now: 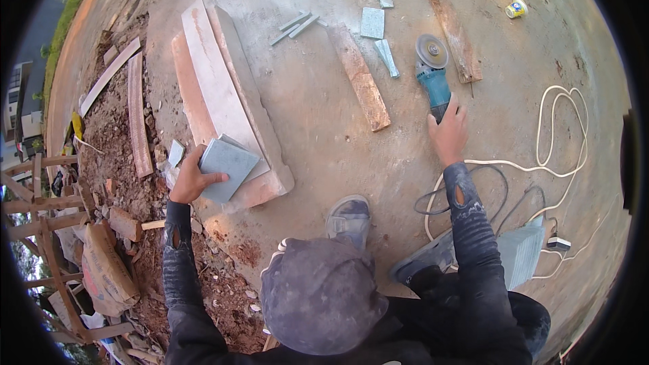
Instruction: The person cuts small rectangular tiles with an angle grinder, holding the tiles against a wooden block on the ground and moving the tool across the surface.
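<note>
My left hand (pixel 190 179) grips a square blue-grey tile (pixel 231 166), its thumb lying across the top face. A further tile edge shows just behind it, but how many I hold is hard to tell. The tile is over the near end of a long stone block with boards (pixel 220 81) on it. My right hand (pixel 450 134) is wrapped round the rear handle of a teal angle grinder (pixel 433 82). The round disc (pixel 432 51) points away from me, near a weathered wooden plank (pixel 453 27). Whether the disc spins cannot be told.
Cut tile pieces (pixel 372 23) and narrow strips (pixel 295 28) lie ahead on the concrete, beside a short plank (pixel 362 81). A pale cable (pixel 541 162) loops at right near a tile stack (pixel 520 257). Rubble (pixel 115 142) and a paper sack (pixel 108 267) lie left.
</note>
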The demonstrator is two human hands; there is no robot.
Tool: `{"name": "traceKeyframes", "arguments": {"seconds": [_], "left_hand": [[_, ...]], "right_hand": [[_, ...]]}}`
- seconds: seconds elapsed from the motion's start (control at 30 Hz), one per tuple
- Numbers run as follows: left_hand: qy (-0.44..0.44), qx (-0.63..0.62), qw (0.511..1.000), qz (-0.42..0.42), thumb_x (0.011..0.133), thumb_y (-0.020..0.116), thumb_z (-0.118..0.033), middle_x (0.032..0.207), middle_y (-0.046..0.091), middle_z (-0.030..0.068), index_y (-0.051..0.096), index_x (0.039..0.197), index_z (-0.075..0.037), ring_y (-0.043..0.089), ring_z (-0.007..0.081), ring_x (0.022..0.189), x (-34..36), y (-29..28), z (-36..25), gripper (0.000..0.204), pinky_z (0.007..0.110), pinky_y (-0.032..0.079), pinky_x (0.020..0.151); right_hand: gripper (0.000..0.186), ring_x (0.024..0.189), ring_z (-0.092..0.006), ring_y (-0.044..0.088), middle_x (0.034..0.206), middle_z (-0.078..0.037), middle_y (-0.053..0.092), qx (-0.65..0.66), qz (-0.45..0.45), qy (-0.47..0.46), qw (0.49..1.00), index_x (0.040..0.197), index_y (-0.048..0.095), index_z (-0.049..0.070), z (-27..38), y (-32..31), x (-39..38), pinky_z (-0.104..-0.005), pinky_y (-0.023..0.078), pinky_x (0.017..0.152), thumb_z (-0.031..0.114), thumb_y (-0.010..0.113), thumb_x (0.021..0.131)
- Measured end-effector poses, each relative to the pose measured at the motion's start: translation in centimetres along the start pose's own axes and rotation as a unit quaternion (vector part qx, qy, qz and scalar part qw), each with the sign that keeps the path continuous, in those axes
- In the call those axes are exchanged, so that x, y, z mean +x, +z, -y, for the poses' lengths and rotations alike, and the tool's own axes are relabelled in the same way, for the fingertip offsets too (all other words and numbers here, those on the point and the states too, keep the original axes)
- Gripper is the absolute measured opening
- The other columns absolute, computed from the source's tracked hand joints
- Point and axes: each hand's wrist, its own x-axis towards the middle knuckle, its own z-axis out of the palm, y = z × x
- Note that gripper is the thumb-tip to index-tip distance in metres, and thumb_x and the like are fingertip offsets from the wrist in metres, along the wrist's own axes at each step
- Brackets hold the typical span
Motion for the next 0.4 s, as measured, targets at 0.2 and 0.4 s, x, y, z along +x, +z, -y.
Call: {"name": "traceKeyframes", "arguments": {"seconds": [0.2,0.4], "left_hand": [[0.036,0.047,0.997,-0.050,0.069,0.086,-0.009,0.089,0.066,0.0133,0.057,0.105,0.001,0.063,0.0207,0.083,-2.8,2.5,-2.6,0.047,0.033,0.050,0.078],[0.039,0.106,0.993,-0.036,0.071,0.084,-0.007,0.089,0.067,0.0134,0.058,0.105,-0.001,0.064,0.0216,0.083,-3.7,3.6,-3.8,0.043,0.032,0.050,0.078]], "right_hand": [[0.076,0.109,-0.0412,0.055,0.116,-0.022,0.051,0.025,0.021,0.014,0.999,0.140,0.040,0.008,-0.4,0.1,0.6,-0.0489,0.049,0.087,0.024,0.077,0.075],[0.079,0.113,-0.0422,0.054,0.121,-0.023,0.052,0.061,0.048,0.031,0.996,0.140,0.040,0.009,-1.4,0.4,1.3,-0.0488,0.048,0.091,0.028,0.078,0.073]]}}
